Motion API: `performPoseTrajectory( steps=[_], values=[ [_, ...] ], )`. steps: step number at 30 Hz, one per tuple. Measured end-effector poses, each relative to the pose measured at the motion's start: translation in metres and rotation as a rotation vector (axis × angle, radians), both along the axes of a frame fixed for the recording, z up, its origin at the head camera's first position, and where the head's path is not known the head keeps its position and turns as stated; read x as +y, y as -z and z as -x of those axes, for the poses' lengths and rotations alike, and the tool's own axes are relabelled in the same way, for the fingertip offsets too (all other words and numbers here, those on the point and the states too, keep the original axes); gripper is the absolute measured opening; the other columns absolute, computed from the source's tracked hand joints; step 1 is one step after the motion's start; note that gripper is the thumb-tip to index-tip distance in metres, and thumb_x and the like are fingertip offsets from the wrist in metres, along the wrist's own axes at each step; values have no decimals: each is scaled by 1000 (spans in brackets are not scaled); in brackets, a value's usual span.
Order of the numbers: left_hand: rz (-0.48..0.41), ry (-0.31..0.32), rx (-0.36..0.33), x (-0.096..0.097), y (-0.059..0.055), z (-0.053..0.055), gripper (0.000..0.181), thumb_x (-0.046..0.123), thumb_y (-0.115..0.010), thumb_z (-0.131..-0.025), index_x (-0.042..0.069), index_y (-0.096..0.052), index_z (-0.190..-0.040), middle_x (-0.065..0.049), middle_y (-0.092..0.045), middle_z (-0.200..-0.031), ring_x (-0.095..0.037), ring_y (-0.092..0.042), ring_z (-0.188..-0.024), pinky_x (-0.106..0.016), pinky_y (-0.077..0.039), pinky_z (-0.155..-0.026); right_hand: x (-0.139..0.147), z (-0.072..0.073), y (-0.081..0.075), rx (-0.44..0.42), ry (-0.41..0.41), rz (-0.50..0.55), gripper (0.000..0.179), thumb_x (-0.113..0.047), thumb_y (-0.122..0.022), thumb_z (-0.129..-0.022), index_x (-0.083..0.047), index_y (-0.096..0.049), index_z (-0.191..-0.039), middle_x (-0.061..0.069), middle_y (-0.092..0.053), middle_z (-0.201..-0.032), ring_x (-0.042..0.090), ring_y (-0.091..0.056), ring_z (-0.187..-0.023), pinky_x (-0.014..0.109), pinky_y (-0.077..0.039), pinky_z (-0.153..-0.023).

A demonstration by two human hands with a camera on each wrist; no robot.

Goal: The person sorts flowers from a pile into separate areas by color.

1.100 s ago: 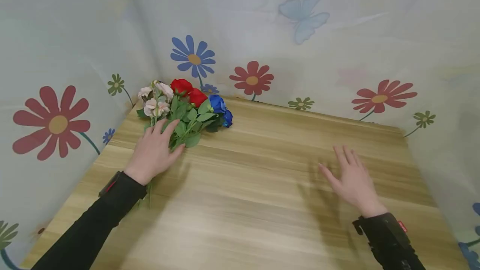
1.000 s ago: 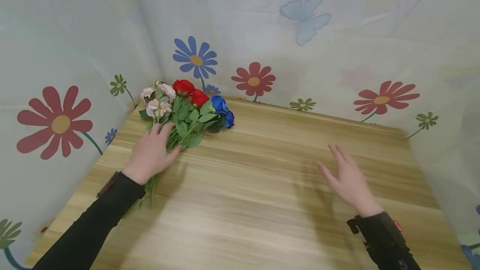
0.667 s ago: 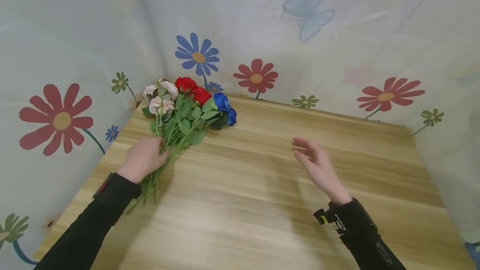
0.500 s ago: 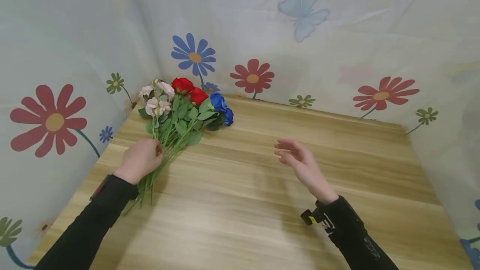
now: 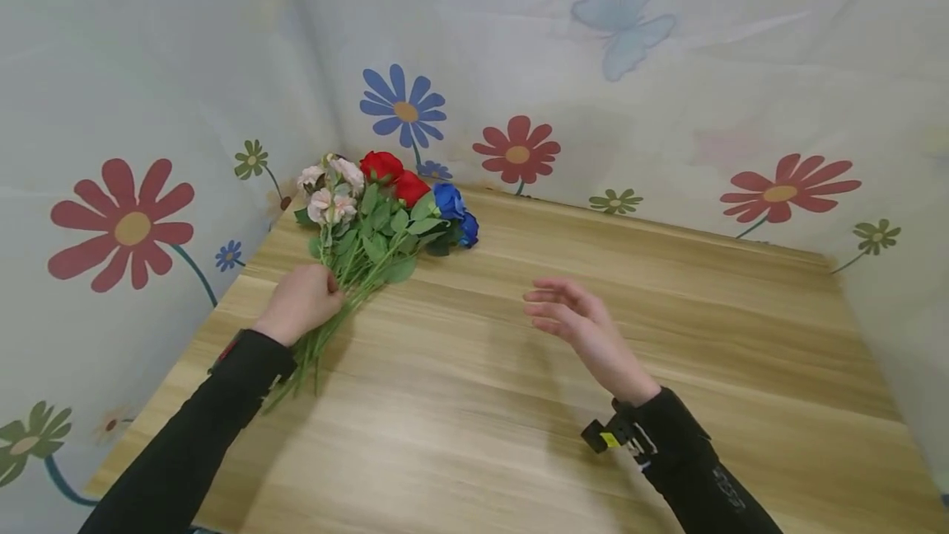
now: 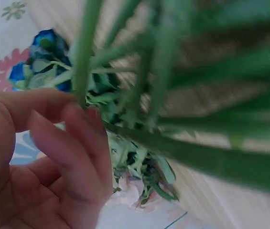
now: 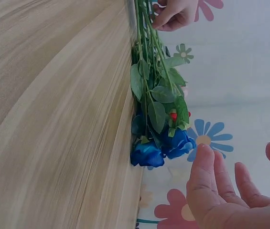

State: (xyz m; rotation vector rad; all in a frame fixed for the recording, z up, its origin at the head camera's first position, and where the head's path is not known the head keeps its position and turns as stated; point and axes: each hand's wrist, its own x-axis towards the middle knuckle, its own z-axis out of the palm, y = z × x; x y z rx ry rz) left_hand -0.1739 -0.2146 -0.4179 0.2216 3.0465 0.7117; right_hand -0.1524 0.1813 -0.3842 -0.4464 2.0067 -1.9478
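A bunch of flowers lies at the table's far left: pale pink blooms [image 5: 332,206], red roses [image 5: 381,165] and blue roses [image 5: 450,201]. Their green stems [image 5: 320,340] trail toward the near left edge. My left hand [image 5: 300,299] is at the middle of these stems. In the left wrist view its fingertips pinch a green stem [image 6: 84,57], while other stems cross blurred in front. My right hand [image 5: 582,328] hovers over the table to the right of the bunch, fingers loosely bent and holding nothing. The right wrist view shows the blue blooms beyond its fingers.
The wood-grain table [image 5: 460,419] extends under both arms. A pale curtain [image 5: 667,114] printed with flowers and a butterfly encloses its back and sides. Dark sleeves and wrist-worn cameras show on both arms.
My left hand drew back from the leaves down to the stems, and its fingers curled in around them. The right hand moved left toward the middle, its fingers bending. The bunch stayed put.
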Motion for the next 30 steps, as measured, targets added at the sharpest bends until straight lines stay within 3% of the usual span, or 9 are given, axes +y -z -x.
performPoseTrajectory(
  steps=[4, 10, 18, 24, 30],
  values=[
    [-59, -34, -2, -2, -3, -5, 33, 8, -53, -88, 11, -45, -56, 3, -30, -48, -14, -30, -42, -28, -26, -46, -1, 1, 2, -22, -6, 0, 37, -11, -39, -102, 1, -37, -136, 30, -43, -133, 41, -47, -120, 45, -43, -100],
    [-96, -47, 89, 3, -12, -7, 16, 9, -52, -90, -2, -61, -83, -11, -58, -67, -21, -50, -55, -37, -43, -56, 0, 2, 2, -32, 17, -21, 36, -11, -39, -102, 1, -38, -136, 25, -48, -129, 41, -48, -119, 42, -45, -98],
    [-196, -11, 125, 24, -29, -9, 17, 16, -53, -94, 1, -61, -93, -12, -62, -81, -20, -54, -61, -35, -44, -57, -2, 2, 4, -25, 7, -25, 40, -13, -40, -102, 6, -36, -137, 32, -44, -131, 40, -49, -117, 39, -46, -96],
    [-409, 101, -38, 60, -37, -5, 19, 19, -56, -95, 2, -59, -102, -11, -62, -86, -20, -62, -60, -33, -49, -54, -7, 3, 5, -33, 37, -77, 34, -18, -44, -101, 2, -47, -129, 28, -50, -126, 32, -56, -104, 38, -47, -87],
    [-623, 222, -178, 106, -34, 3, 17, 16, -60, -93, 2, -57, -103, -14, -60, -87, -26, -64, -65, -42, -54, -62, -12, 9, 2, -63, 65, -68, 33, -20, -46, -101, 0, -50, -127, 22, -54, -123, 40, -51, -109, 42, -44, -89]
  ],
)
